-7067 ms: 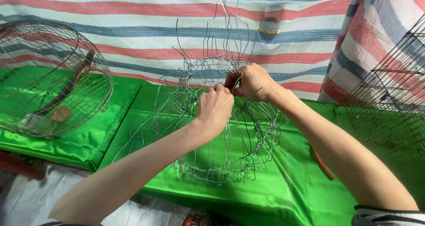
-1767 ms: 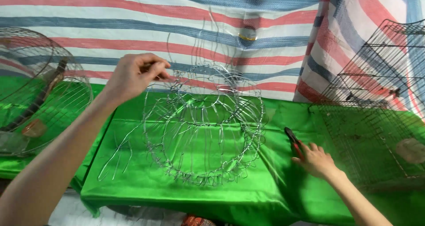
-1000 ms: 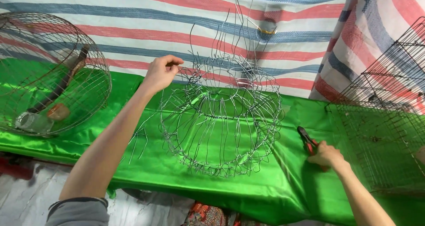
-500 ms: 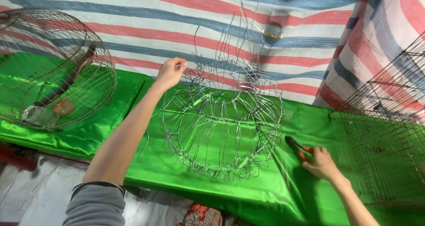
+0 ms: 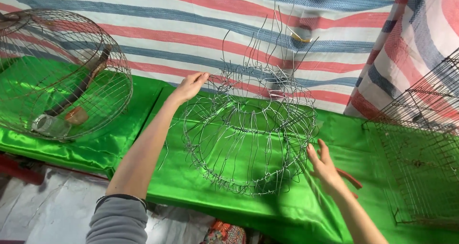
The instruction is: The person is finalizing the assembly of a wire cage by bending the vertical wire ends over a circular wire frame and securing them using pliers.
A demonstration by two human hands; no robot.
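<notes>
A half-built round wire cage frame (image 5: 248, 138) stands on the green satin cloth (image 5: 191, 196), with loose wire ends sticking up at its top. My left hand (image 5: 190, 86) reaches over and pinches the frame's upper left rim. My right hand (image 5: 324, 165) rests on the cloth at the frame's right side, fingers spread and pointing up, close to the wires. Red-handled pliers (image 5: 351, 178) lie on the cloth just behind that hand; the hand does not grip them.
A finished round wire cage (image 5: 62, 76) holding a wooden perch and small cups lies at the left. A rectangular wire cage (image 5: 420, 153) stands at the right. A striped tarp (image 5: 191, 28) hangs behind. The table's front edge runs below the frame.
My right hand has come off the pliers and moved left toward the frame's right side. My left hand stays on the upper rim.
</notes>
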